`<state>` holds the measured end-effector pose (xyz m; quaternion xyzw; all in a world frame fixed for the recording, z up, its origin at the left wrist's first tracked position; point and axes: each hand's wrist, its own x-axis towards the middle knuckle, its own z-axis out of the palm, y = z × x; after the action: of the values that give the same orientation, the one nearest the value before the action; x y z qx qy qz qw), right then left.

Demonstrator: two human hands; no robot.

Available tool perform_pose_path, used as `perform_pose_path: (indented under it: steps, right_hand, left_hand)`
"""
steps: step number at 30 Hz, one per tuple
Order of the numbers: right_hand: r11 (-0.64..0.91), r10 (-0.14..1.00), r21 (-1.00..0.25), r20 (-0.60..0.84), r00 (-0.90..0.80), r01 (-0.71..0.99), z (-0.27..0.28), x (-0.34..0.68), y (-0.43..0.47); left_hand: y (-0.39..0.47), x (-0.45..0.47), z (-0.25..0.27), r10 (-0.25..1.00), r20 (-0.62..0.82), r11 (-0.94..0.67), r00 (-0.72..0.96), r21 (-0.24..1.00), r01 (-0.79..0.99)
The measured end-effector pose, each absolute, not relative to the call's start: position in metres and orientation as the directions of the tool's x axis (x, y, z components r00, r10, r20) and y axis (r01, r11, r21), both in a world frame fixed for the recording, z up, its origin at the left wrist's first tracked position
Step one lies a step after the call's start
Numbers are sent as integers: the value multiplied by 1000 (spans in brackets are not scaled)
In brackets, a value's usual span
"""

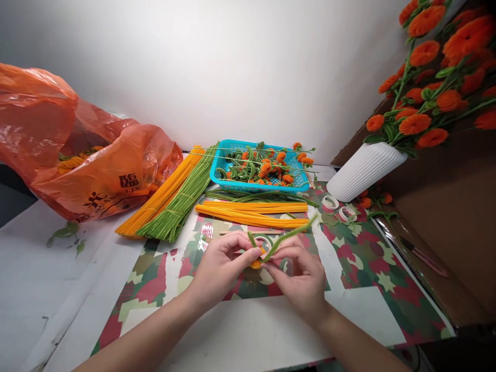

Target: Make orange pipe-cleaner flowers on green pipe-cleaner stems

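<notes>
Between my two hands is a small orange pipe-cleaner flower (256, 264). My left hand (229, 257) pinches it from the left, thumb and fingers closed. On the other side my right hand (300, 271) pinches a green pipe cleaner (291, 234) where it meets the flower. The green stem's long end sticks up to the right, and a short green end rises beside my left thumb. Just beyond my hands lie a thin wooden stick (248, 232) and a roll of white tape (265, 241), partly hidden. Loose orange pipe cleaners (251, 208) lie farther back.
A blue basket (259, 187) holds green pieces and orange flowers. Bundles of orange (166, 188) and green pipe cleaners (182, 199) lie left of it, beside an orange plastic bag (104, 181). A white vase (364, 173) with orange flowers leans at the right, near tape rolls (347, 214).
</notes>
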<state>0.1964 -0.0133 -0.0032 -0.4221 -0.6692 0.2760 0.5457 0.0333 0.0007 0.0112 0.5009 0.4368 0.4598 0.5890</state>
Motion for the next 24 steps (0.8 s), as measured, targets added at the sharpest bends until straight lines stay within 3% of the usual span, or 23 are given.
perform_pose_path:
  steps: [3, 8, 14, 18, 20, 24]
  right_hand:
    - [463, 878, -853, 479, 7, 241, -8, 194, -15]
    - [610, 787, -749, 610, -92, 259, 0, 192, -14]
    - [599, 793, -714, 592, -144, 361, 6, 192, -13]
    - [600, 786, -697, 603, -132, 393, 5, 194, -12]
    - [591, 786, -695, 610, -100, 410, 4, 196, -11]
    - [596, 766, -659, 638, -78, 459, 3, 198, -9]
  left_hand:
    - [0, 33, 10, 981, -59, 78, 186, 992, -97]
    - [0, 35, 14, 984, -53, 70, 170, 993, -98]
    - [0, 35, 16, 990, -87, 92, 108, 995, -43]
    - [2, 29, 8, 963, -157, 210, 219, 948, -240]
    - [1, 26, 6, 945, -120, 220, 305, 922, -318]
    - [-2, 29, 10, 945, -15, 102, 328, 963, -249]
